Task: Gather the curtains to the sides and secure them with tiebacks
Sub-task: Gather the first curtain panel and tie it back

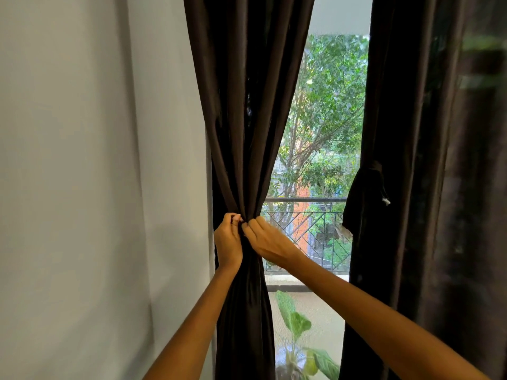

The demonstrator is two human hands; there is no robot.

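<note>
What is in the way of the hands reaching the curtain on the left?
Nothing visible. The left hand and right hand are already on the left curtain, pinching its gathered waist together.

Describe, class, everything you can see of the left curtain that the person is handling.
The left curtain is dark brown, matte, heavy-looking cloth hanging in vertical folds beside a pale wall. It is pinched to a narrow waist, flaring above and below. The left hand and right hand both grip that waist, fingers meeting at its front. Any tieback there is hidden.

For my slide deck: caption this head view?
Both hands cinch the left curtain at its waist; right curtain hangs beside the window.
</note>
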